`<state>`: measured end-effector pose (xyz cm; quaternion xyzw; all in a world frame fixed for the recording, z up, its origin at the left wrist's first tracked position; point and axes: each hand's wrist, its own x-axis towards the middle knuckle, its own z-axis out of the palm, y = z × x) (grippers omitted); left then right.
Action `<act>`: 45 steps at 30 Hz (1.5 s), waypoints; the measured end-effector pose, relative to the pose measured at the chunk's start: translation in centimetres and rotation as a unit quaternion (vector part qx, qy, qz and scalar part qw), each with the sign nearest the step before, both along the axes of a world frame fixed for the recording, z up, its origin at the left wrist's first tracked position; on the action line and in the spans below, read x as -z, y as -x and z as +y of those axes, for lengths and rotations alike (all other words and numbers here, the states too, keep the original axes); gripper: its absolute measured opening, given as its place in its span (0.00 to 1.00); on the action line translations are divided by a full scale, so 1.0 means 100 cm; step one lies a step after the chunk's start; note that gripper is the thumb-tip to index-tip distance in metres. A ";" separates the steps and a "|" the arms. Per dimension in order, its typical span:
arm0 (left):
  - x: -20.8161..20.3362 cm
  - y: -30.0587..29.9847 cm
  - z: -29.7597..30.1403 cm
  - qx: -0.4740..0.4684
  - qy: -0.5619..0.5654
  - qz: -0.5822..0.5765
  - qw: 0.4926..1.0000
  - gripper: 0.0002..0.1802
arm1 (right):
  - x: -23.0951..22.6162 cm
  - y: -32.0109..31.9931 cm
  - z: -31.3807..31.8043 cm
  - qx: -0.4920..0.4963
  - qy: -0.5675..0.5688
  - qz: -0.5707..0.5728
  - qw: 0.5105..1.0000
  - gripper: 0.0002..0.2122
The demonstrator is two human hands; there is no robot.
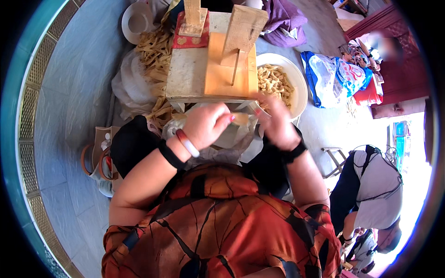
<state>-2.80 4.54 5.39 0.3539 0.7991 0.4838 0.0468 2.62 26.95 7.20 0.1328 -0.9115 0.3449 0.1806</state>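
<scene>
In front of my body, my left hand is closed, thumb and fingers pinched on one end of a short pale-yellow strip. Facing it is my right hand, smeared by motion, with its fingers near the strip's other end; whether they grip it is unclear. Just beyond both hands stands a small white table. On it lies a wooden base board carrying an upright wooden block, with a thin stick in front of the block. A white basin of small pale knotted pieces sits at the table's right.
Long pale strips lie heaped left of the table, beside a white plastic sack. A second wooden stand rests on a red cloth. Bags lie at right; another person bends over nearby. A handled bag is at left.
</scene>
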 end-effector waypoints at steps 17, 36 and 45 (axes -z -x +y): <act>0.015 -0.042 -0.024 0.105 -0.003 0.131 0.986 0.16 | 0.007 -0.075 -0.066 -0.208 0.068 -0.086 0.972 0.14; 0.050 -0.047 -0.016 0.071 0.056 0.100 0.991 0.14 | 0.046 -0.060 -0.053 -0.016 0.381 -0.386 0.840 0.08; 0.076 -0.048 -0.015 0.093 -0.273 -0.498 0.818 0.07 | 0.060 -0.059 -0.061 0.034 0.149 -0.190 0.970 0.05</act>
